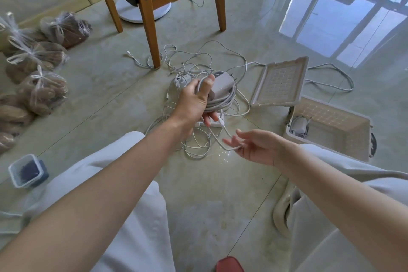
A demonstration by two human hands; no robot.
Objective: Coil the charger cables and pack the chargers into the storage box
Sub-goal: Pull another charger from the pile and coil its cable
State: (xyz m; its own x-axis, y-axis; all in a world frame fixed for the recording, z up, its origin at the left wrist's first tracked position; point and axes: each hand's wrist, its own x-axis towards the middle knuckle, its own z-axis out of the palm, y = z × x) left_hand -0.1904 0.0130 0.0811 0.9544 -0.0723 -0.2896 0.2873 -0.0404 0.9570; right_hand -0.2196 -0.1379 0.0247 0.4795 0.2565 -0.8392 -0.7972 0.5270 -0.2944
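My left hand [195, 100] grips a white charger brick [221, 85] with its grey cable coiled [220, 101] in loops around it, held above the floor. The cable's loose tail [223, 137] runs down to my right hand [254, 146], whose fingers pinch its end. A tangle of white cables [198, 62] and more chargers [184, 79] lies on the floor under my hands. The beige storage box [344, 148] stands at the right with its lid [280, 81] open, and one coiled charger [299, 127] lies in its near-left corner.
A wooden chair [152, 24] stands behind the cable pile, with a cable around its front leg. Several tied plastic bags [37, 73] line the left. A small clear container [27, 171] sits at my left knee. A red object [229, 265] shows at the bottom edge.
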